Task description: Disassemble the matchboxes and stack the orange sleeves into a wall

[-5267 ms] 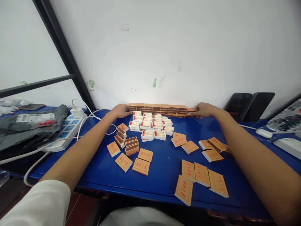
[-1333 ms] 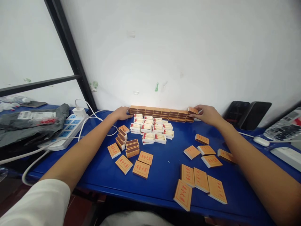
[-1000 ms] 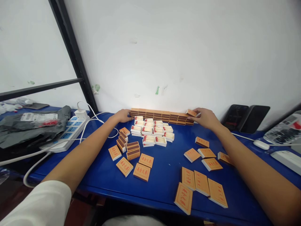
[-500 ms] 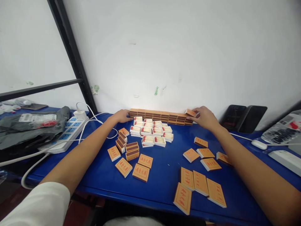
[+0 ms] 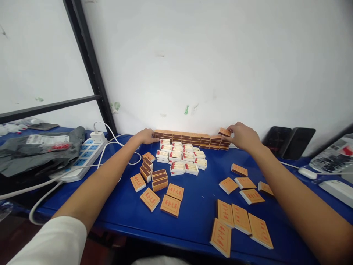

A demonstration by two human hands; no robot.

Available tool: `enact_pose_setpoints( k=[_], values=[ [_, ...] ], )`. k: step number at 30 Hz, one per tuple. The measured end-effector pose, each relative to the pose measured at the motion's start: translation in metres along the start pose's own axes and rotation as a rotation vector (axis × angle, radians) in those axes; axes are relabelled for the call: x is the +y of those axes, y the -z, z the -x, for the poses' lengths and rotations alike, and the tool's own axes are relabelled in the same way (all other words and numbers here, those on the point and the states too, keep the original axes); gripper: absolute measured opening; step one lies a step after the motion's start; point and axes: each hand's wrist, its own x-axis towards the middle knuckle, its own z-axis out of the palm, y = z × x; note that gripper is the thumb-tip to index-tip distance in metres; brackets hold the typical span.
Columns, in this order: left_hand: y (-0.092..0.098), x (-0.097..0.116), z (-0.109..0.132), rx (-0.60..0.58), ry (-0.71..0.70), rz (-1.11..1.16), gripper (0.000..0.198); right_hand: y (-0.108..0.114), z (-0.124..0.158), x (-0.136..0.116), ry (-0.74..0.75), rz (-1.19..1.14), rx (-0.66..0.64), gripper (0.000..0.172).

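A long low row of stacked matchboxes, brown striking sides facing me, runs along the foot of the wall. My left hand closes on its left end, thumb at the front. Over the right end, my right hand pinches a single matchbox, tilted, between thumb and fingers. Whether this box touches the row below is hard to tell. In front of the row lie several open white trays filled with red-tipped matches, some stacked on others.
Loose matchboxes lie on the blue table at front left and front right. A power strip with white cables and a grey plastic bag sit left. Two dark phones lean at the right.
The view has shifted slightly, so everything appears lower and further right. Relative to the row, the matchbox in my right hand has risen a little. My left hand stays at the row's left end.
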Motion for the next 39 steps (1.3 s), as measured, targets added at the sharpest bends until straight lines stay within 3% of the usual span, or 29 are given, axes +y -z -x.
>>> enact_pose_setpoints(
  k=[7, 12, 19, 29, 39],
  values=[
    [-0.001, 0.003, 0.000, 0.006, 0.005, -0.009, 0.051, -0.008, -0.001, 0.021, -0.061, -0.086, -0.055, 0.047],
    [-0.001, 0.002, -0.001, 0.004, 0.001, -0.008, 0.053, 0.000, -0.002, 0.017, -0.055, -0.174, 0.002, 0.029],
    [-0.003, 0.000, -0.001, 0.006, -0.009, 0.001, 0.052, 0.001, -0.004, 0.009, 0.042, -0.309, -0.104, 0.021],
    [-0.003, -0.001, 0.000, 0.010, -0.014, 0.011, 0.056, -0.008, 0.002, -0.008, 0.110, -0.087, -0.279, 0.038],
    [-0.003, 0.000, 0.001, 0.022, -0.019, 0.012, 0.055, -0.015, 0.013, -0.023, 0.054, 0.023, -0.230, 0.039]
  ],
)
